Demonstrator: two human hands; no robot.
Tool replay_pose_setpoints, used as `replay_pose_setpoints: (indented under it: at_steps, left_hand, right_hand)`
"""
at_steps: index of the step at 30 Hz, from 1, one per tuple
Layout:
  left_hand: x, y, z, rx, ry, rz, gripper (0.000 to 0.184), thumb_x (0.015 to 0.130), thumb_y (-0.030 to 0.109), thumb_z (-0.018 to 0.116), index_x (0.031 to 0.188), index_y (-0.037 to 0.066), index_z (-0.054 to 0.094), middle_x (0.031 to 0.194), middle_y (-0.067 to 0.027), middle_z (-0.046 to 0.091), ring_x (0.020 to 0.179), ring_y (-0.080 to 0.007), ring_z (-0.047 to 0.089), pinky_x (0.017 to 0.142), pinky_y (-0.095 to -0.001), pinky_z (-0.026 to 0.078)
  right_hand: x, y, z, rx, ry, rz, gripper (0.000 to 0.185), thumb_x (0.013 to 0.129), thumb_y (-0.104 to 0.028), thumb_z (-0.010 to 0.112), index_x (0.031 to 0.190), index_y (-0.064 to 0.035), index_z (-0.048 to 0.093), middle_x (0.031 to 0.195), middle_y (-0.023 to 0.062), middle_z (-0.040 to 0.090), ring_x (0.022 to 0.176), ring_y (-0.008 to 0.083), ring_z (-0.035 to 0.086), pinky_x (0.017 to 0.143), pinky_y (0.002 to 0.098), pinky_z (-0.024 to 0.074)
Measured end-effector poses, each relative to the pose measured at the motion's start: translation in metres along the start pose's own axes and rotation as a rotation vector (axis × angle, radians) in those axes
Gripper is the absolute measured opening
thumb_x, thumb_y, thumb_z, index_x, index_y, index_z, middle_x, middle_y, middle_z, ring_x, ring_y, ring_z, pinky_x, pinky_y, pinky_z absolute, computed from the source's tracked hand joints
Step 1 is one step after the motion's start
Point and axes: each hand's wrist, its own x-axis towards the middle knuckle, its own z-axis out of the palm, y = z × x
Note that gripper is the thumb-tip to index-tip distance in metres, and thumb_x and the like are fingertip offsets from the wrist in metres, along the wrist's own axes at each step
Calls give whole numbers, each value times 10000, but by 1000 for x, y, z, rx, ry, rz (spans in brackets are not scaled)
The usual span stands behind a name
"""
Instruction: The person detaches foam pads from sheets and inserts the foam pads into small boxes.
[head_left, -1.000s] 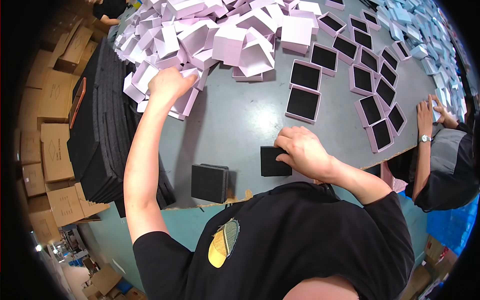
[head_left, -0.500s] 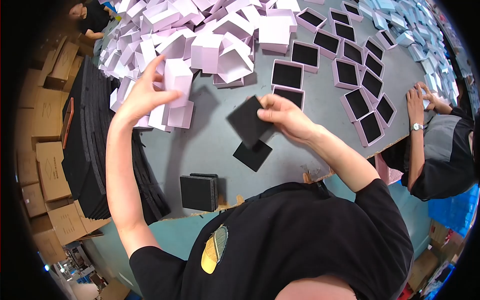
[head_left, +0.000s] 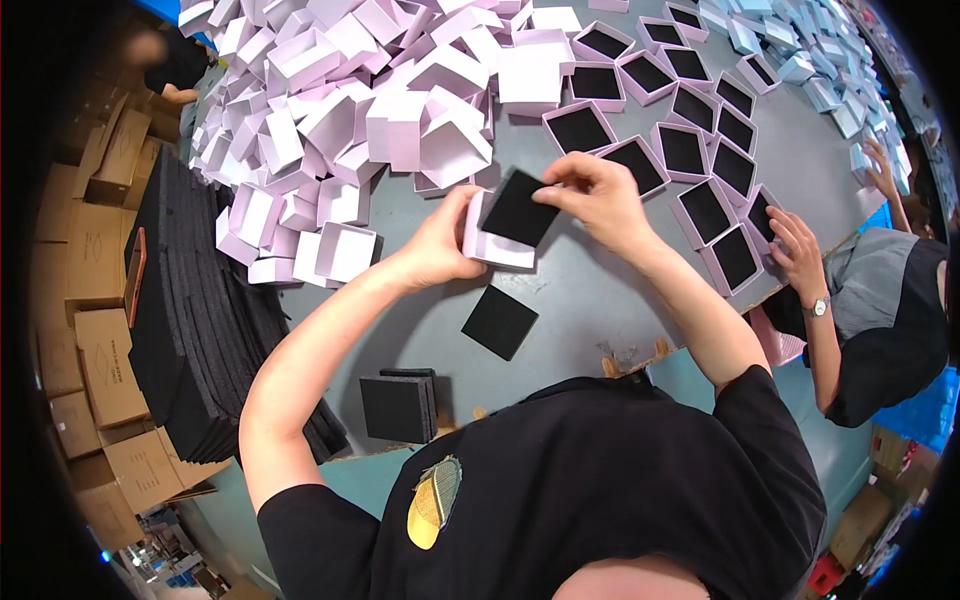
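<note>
At frame centre, the left hand (head_left: 440,243), fingers partly closed, grips the pink box (head_left: 499,250), presumably for steadiness; the right hand (head_left: 607,200) pinches the black pad (head_left: 519,208) by its edge, likely for rim clearance.

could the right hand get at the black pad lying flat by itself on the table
Probably, once it's free: the right hand holds another pad at the pale pink box, but nothing covers the flat pad.

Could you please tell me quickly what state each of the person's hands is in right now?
Left hand: closed on a pale pink box.
Right hand: pinching a black foam square by its edge.
</note>
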Motion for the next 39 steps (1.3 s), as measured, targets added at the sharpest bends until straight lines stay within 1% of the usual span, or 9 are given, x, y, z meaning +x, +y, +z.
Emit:
replay_pose_setpoints:
  at_steps: [4,8,12,18,20,22,27,33,39]
  left_hand:
    - [3,-10,12,252,55,80,858,604,42,837,1353,67,420,1184,-109,564,1132,-259,594,977,-375,487]
    - [5,-8,16,629,117,166,883,588,126,883,1346,39,440,1178,-147,567,1112,-299,599,940,-384,503]
    - [14,11,19,637,75,-10,884,604,157,890,1353,26,437,1163,-166,602,1079,-311,614,931,-399,502]
    - [-8,22,8,606,84,22,1061,675,214,899,1521,18,289,1064,-169,630,907,-285,640,829,-388,508]
    - [-30,28,-22,815,135,194,704,777,88,735,1423,29,463,1087,-158,633,974,-322,622,857,-415,495]
    - [-60,48,-51,1193,196,205,619,701,-92,538,1307,29,557,1203,-195,621,1156,-400,561,1007,-472,430]
    - [-113,34,-90,1598,273,-75,814,625,-161,619,1404,44,498,1439,-202,496,1350,-388,450,1134,-473,357]
    - [-106,27,-93,1522,298,-108,769,633,-78,690,1372,-11,489,1365,-195,535,1229,-382,528,1020,-464,432]
    - [-84,29,-46,982,147,120,845,636,167,843,1353,-52,453,1212,-236,531,1136,-413,571,976,-438,497]
  right_hand:
    - [8,12,15,-376,-225,-209,159,733,-111,786,832,-23,698,802,113,662,740,278,637,687,383,506]
    - [11,0,24,-772,-278,-736,94,709,-122,670,673,-62,608,798,88,554,822,261,584,753,403,474]
    - [29,3,18,-923,-453,-835,92,732,-141,658,725,-62,613,819,85,557,823,273,588,750,391,475]
    - [2,6,15,-754,-359,-720,222,847,-201,682,1017,-62,647,955,79,625,909,257,618,809,377,476]
    - [-20,5,8,-821,-473,-627,318,863,-261,708,1104,-57,663,1066,89,640,1012,272,607,907,402,450]
    - [-28,12,1,-888,-293,-590,224,868,-256,702,976,-66,651,988,88,618,1002,269,584,902,414,426]
    - [-33,-5,-8,-839,6,-596,130,855,-148,666,942,-52,680,1008,85,638,1029,268,578,905,418,419]
    - [-50,-1,62,-439,-661,-568,283,809,-59,701,1090,-49,673,1110,90,666,1085,286,589,948,411,453]
    - [-39,-1,15,-413,-624,-294,252,712,-24,776,955,-39,712,904,98,662,919,284,628,810,382,511]
